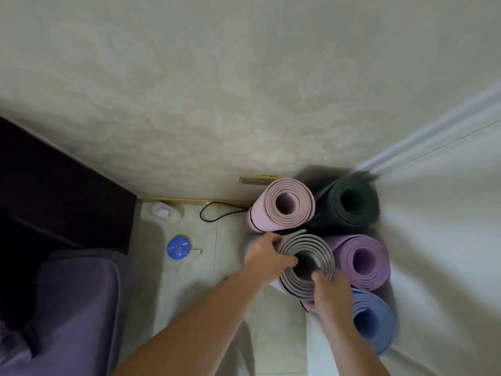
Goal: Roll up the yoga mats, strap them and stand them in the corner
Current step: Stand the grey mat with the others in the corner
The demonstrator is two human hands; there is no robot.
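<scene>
In the corner, the grey mat (306, 246) stands just beside the purple mat (362, 263); left hand (267, 256) and right hand (329, 294) clamp curled fingers over its rim. Probably that keeps the coil tight.

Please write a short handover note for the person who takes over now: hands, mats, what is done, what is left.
Left hand and right hand: both grip the top rim of the grey mat, rolled and upright.
Done: pink mat, dark green mat, purple mat and blue mat stand rolled in the corner.
Left: settle the grey mat beside them, let go. Straps are mostly hidden.
</scene>
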